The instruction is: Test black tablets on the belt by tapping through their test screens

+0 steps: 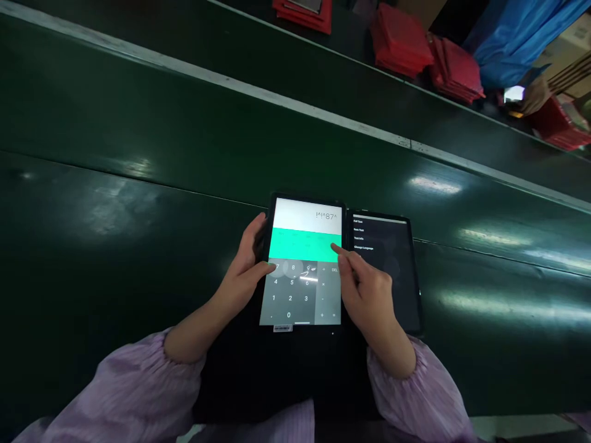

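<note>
A tablet with a calculator on its lit screen is held slightly tilted in front of me. My left hand grips its left edge, the thumb over the 7 key and the fingers behind the frame. With the index finger stretched out, my right hand touches the green panel near the screen's right side; its other fingers are curled and hold nothing visible. The display shows a short row of digits and symbols. To the right, partly behind my right hand, lies a second tablet with a dark text menu.
A green work surface stretches across the view, crossed by a pale strip. Beyond it lie stacks of red packets, a blue sheet and another person's hand near a lit screen.
</note>
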A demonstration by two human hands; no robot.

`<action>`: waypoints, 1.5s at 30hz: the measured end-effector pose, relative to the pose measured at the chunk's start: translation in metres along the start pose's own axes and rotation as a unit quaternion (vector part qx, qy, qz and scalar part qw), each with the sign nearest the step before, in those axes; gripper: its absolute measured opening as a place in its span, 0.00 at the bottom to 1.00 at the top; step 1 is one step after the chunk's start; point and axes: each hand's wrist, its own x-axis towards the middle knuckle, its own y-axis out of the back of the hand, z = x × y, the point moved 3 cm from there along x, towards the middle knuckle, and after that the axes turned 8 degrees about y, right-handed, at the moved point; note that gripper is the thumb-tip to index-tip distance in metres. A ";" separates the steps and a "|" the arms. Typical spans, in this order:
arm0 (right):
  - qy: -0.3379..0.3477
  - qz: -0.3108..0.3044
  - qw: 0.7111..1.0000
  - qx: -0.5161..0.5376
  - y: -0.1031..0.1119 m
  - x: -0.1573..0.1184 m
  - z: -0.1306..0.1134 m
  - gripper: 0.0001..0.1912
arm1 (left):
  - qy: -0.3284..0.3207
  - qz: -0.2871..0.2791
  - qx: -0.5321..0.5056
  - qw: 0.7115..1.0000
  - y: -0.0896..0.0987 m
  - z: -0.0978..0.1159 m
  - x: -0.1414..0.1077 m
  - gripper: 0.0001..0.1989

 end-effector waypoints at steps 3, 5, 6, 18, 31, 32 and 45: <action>-0.009 0.004 1.000 0.002 0.001 -0.001 0.003 0.22 | 0.007 0.007 -0.001 1.000 -0.001 0.003 0.000 0.42; 0.012 -0.017 1.000 0.003 -0.004 -0.002 0.001 0.23 | 0.003 0.021 -0.007 1.000 0.000 0.004 0.000 0.41; 0.024 -0.030 0.999 0.001 -0.006 -0.002 0.000 0.23 | 0.000 0.027 -0.010 1.000 0.001 0.003 0.001 0.40; -0.013 0.075 0.995 -0.064 0.043 -0.005 0.045 0.26 | -0.074 0.071 -0.026 0.994 0.001 -0.004 0.020 0.33; -0.002 0.155 0.987 -0.050 0.066 -0.016 0.059 0.23 | -0.107 0.088 -0.031 0.990 -0.003 0.002 0.065 0.32; -0.008 0.157 0.987 -0.046 0.068 -0.017 0.059 0.23 | -0.104 0.090 -0.025 0.990 -0.003 0.003 0.066 0.32; -0.008 0.126 0.992 -0.020 0.064 -0.019 0.064 0.25 | -0.086 0.078 -0.087 0.989 -0.005 0.010 0.061 0.28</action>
